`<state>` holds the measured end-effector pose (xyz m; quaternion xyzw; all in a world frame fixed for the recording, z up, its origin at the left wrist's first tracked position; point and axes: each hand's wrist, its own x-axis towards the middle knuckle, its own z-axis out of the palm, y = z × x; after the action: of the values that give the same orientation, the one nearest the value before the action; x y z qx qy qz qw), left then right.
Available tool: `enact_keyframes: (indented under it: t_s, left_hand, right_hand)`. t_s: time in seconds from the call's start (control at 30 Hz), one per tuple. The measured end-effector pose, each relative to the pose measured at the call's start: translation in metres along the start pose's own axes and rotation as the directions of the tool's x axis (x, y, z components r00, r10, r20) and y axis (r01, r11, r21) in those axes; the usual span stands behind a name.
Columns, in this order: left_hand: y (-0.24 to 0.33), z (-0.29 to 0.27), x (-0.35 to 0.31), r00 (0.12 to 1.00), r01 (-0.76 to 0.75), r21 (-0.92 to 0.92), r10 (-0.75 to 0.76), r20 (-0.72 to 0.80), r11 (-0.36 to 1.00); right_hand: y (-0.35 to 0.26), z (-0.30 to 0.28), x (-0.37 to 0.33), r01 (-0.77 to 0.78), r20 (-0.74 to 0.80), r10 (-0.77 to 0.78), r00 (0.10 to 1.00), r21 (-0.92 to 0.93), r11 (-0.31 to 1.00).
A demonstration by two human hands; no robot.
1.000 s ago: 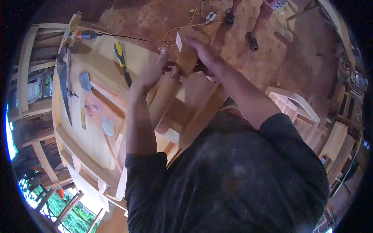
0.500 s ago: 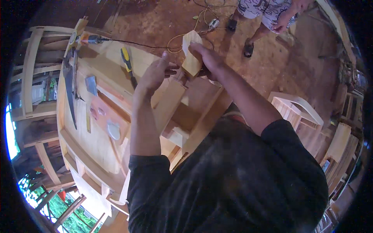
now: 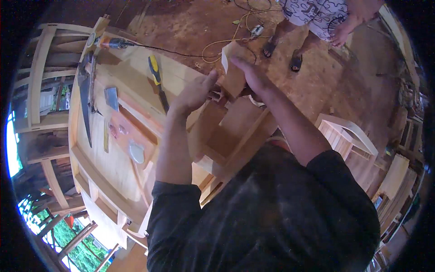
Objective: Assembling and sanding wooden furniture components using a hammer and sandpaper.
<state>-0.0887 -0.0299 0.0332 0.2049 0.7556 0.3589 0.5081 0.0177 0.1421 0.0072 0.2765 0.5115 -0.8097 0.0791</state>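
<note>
A pale wooden block (image 3: pixel 234 77) stands tilted above an open wooden drawer-like box (image 3: pixel 226 131). My right hand (image 3: pixel 254 81) grips it from the right, thumb on its upper face and fingers hidden behind. On the other side, my left hand (image 3: pixel 195 94) hovers near the block's lower end, thumb raised and fingers loosely bent; it appears to hold nothing. Left of that wrist, a chisel-like tool with a yellow-and-black handle (image 3: pixel 156 75) lies on the wooden work surface (image 3: pixel 131 68).
A handsaw (image 3: pixel 85 109), an orange corded power tool (image 3: pixel 113 43), a scraper blade (image 3: pixel 111 98) and a reddish board with a white lump (image 3: pixel 136 152) lie leftward. Another person (image 3: pixel 312 22) stands at the far right near cords. A wooden frame (image 3: pixel 346 133) sits on the floor.
My left hand has come rightward, closer to the block, and its fingers have bent more. My right hand keeps its hold. The whole view has shifted slightly.
</note>
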Motion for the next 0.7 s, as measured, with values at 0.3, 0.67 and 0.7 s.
enact_keyframes:
  t_s: [0.3,0.67,0.7]
  left_hand:
    - [-0.012,-0.004,0.004,0.993,0.07,-0.14,-0.083,-0.088,0.988]
    - [-0.004,-0.002,-0.004,0.986,0.117,-0.168,-0.135,-0.103,0.979]
    - [-0.002,-0.001,-0.005,0.981,0.153,-0.159,-0.17,-0.098,0.975]
  right_hand:
    - [-0.018,0.006,-0.004,0.196,0.049,-0.191,0.98,-0.111,0.974]
    - [0.006,0.001,0.007,0.19,-0.057,-0.194,0.979,-0.074,0.979]
    - [0.009,0.001,0.008,0.219,-0.067,-0.232,0.97,-0.16,0.962]
